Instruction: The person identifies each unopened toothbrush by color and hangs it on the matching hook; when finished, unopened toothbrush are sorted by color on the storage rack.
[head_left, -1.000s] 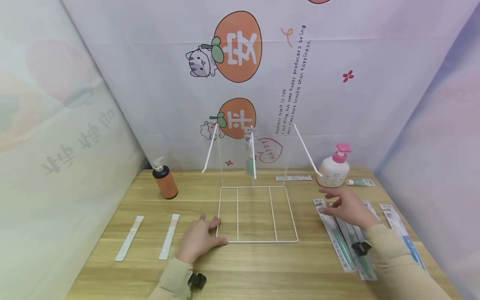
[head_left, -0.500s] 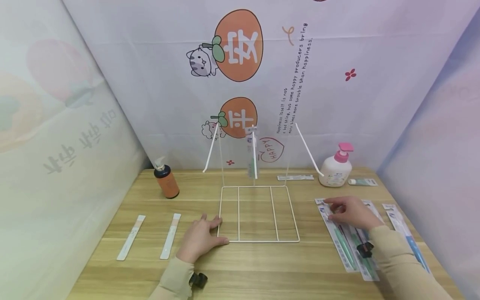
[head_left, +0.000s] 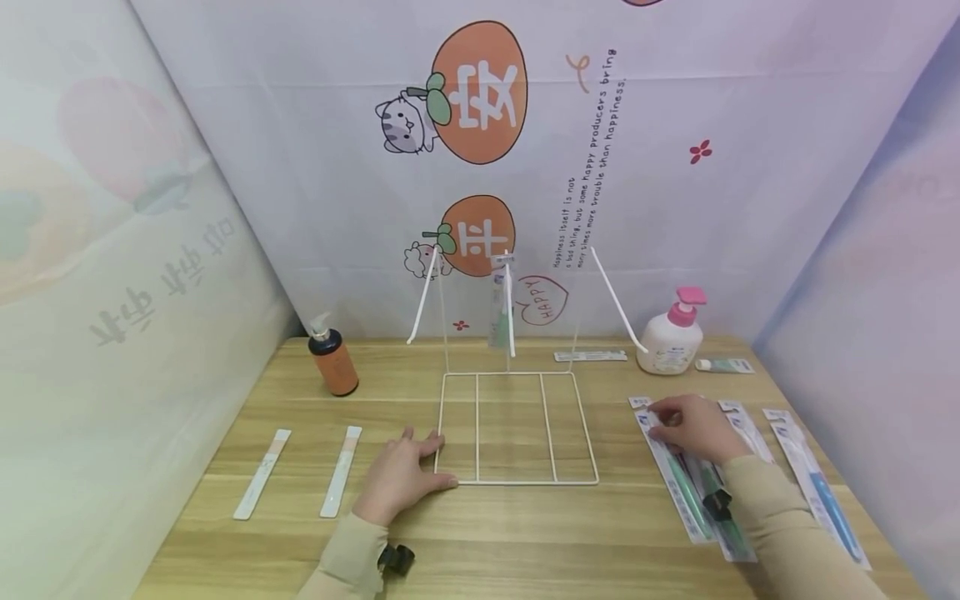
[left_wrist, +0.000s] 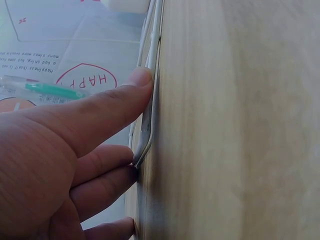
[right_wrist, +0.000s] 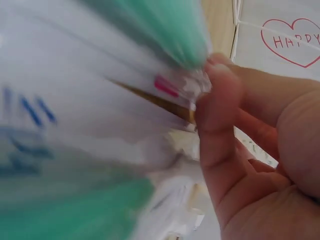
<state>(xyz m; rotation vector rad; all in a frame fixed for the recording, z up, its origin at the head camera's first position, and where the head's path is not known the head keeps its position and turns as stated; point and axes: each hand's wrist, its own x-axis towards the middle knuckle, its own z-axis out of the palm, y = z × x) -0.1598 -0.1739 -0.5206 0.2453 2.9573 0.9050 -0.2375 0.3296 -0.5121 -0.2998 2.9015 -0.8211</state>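
Observation:
My left hand [head_left: 401, 471] lies flat on the wooden table [head_left: 480, 542], its fingers against the front left corner of a white wire rack [head_left: 525, 482]. In the left wrist view the left hand [left_wrist: 137, 120] presses its thumb on the rack's wire [left_wrist: 156, 60]. My right hand [head_left: 690, 425] pinches the top end of a packaged green toothbrush [head_left: 678, 483] that lies on the table at the right. Seen from the right wrist, the right hand [right_wrist: 220, 100] holds the blurred package [right_wrist: 100, 125] between thumb and fingers. Another packaged toothbrush [head_left: 500, 312] hangs on the rack's middle hook.
More toothbrush packs lie beside the held one, one of them blue [head_left: 813, 483]. A white pump bottle [head_left: 671, 337], a small tube [head_left: 723, 365] and a flat pack [head_left: 590, 356] stand at the back right. An orange pump bottle [head_left: 332, 362] and two strips [head_left: 260, 475] are at the left.
My right hand came down from above the packs and closed its fingers on the top of the green toothbrush pack. The left hand has stayed still.

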